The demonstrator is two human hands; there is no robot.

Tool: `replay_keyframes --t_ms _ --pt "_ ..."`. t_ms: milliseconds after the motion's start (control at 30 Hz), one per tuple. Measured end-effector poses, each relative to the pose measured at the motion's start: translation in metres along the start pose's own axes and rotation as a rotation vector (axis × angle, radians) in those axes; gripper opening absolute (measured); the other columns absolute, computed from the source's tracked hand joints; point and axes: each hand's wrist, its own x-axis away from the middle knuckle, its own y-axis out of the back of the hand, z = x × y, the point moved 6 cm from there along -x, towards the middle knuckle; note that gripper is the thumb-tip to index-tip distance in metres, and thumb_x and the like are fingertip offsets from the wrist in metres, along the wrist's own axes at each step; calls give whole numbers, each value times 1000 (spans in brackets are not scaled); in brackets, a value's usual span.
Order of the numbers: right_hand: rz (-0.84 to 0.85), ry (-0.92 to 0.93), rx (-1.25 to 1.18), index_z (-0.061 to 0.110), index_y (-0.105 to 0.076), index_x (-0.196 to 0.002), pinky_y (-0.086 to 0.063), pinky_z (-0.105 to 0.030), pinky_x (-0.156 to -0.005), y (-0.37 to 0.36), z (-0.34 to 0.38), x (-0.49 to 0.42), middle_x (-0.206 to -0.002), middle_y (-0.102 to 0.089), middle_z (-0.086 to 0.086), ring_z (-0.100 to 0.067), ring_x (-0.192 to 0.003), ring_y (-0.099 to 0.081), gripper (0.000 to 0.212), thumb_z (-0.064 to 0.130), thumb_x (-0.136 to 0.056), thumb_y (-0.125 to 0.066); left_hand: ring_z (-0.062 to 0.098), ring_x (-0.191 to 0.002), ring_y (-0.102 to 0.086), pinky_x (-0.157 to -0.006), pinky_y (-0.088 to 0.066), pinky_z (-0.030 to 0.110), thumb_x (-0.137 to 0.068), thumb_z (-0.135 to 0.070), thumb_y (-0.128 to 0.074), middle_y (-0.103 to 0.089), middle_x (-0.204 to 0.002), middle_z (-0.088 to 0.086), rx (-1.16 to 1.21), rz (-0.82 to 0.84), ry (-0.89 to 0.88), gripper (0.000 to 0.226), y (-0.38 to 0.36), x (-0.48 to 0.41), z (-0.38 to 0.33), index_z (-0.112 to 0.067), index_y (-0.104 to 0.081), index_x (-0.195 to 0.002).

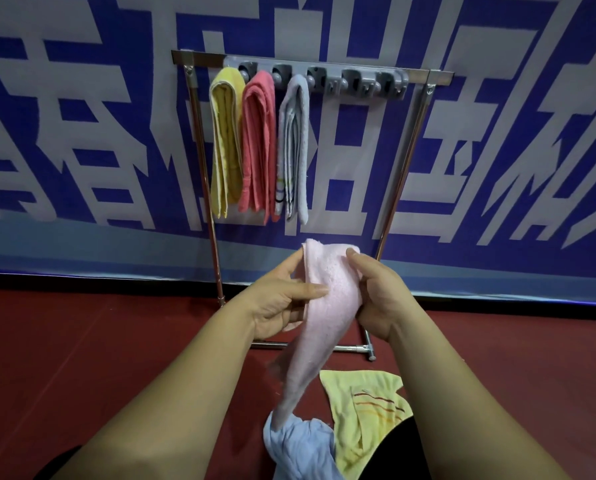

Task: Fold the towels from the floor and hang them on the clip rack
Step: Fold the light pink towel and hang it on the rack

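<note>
Left hand (282,301) and right hand (379,299) hold a pink towel (327,306) before the clip rack (324,77), fingers (310,291) pinching its side edges. Its lower end hangs to a blue towel (300,445) on the floor (116,341), beside a yellow towel (362,407).

Ahead of you, the clip rack (359,81) stands on the floor (99,341) against a banner (497,133), with three folded towels (259,143) hanging from its left clips. Nearer, the held towel (327,306) hangs between your left hand (282,303) and right hand (379,299). Beneath it lies a bunched towel (300,445), with a spread towel (362,410) just to its right.
</note>
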Motion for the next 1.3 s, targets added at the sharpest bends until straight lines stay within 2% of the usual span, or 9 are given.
replay_keyframes --t_ms 233,467,567,700,800,900,1067,1200,1300 --pt "-10 37 135 -1 -70 -119 -61 -41 -75 -2 -10 -3 -110 -78 -23 -30 -89 -76 21 10 -102 -65 26 -114 -76 -89 -65 39 -84 4 -84 -65 -145 15 77 -189 -26 97 22 -2 0 -34 -41 -162" --pt "-54 64 134 1 -71 -115 -61 -46 -88 -15 -3 -5 -106 -80 -21 -33 -96 -77 18 13 -104 -63 18 -89 -77 -74 -62 31 -93 6 -73 -80 -114 11 108 -173 -45 83 26 4 -2 -23 -39 -163" --pt "-118 53 135 1 -72 -111 -61 -47 -88 -14 -4 -5 -105 -80 -23 -35 -95 -76 17 13 -103 -65 20 -97 -75 -80 -60 31 -93 10 -71 -76 -128 18 72 -147 -60 83 25 7 -3 -25 -41 -162" --pt "-87 58 123 1 -76 -111 -59 -46 -93 -12 -1 -4 -104 -80 -20 -32 -97 -77 23 20 -100 -69 20 -96 -77 -77 -63 30 -92 11 -72 -79 -119 12 81 -200 -107 76 22 3 -8 -21 -49 -157" --pt "-42 4 326 2 -79 -107 -57 -42 -86 -7 -16 -1 -102 -81 -19 -33 -95 -75 23 21 -100 -70 25 -106 -77 -79 -66 33 -90 13 -73 -75 -128 14 109 -279 -95 77 23 1 -5 -18 -49 -157" --pt "-87 46 275 1 -78 -107 -58 -45 -87 3 -14 -6 -102 -80 -20 -33 -93 -74 18 15 -101 -68 26 -108 -77 -72 -64 33 -90 15 -72 -72 -131 10 143 -283 -69 78 24 1 -1 -19 -49 -157" --pt "-143 77 362 6 -76 -95 -57 -43 -75 -1 -5 -11 -87 -80 -13 -29 -81 -71 12 17 -99 -70 21 -103 -76 -70 -63 29 -90 17 -72 -69 -115 -1 104 -324 -85 78 24 5 -7 -18 -50 -156" --pt "-125 96 380 3 -76 -100 -58 -43 -76 -11 2 -10 -93 -80 -20 -30 -81 -73 17 18 -99 -70 23 -105 -75 -85 -64 35 -89 18 -72 -69 -118 1 53 -347 -102 74 32 7 -14 -15 -53 -152" --pt "-102 95 399 1 -75 -101 -57 -39 -72 -20 9 -8 -93 -80 -20 -28 -78 -73 20 20 -101 -68 21 -89 -77 -73 -66 33 -90 13 -74 -76 -104 7 9 -346 -105 63 37 13 -24 -15 -59 -144"
